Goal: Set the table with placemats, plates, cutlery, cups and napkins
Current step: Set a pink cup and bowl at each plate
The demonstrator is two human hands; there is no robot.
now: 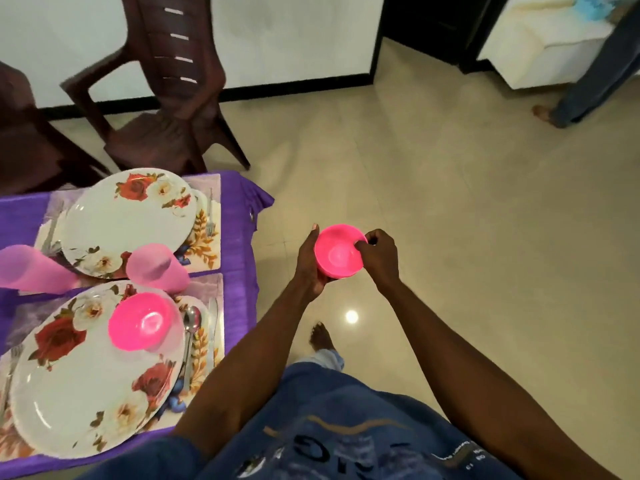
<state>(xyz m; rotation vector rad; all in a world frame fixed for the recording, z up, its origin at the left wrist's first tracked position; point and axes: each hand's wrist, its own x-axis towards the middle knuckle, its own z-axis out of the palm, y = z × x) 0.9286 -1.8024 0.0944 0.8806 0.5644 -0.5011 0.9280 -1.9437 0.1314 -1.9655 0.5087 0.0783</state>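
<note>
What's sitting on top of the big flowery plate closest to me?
A bright pink plastic bowl sits on the near white rose-patterned plate, close to its far right rim. The bowl looks empty. The plate covers most of its placemat, so whatever lies beneath stays hidden.

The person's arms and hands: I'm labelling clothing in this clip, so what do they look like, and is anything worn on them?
Both forearms are bare to the bottom of the picture, with no sleeves in view. The left hand and the right hand wear no gloves, and no watch or bracelet shows at either wrist. Lower down, a blue garment with printed lettering covers the body.
</note>
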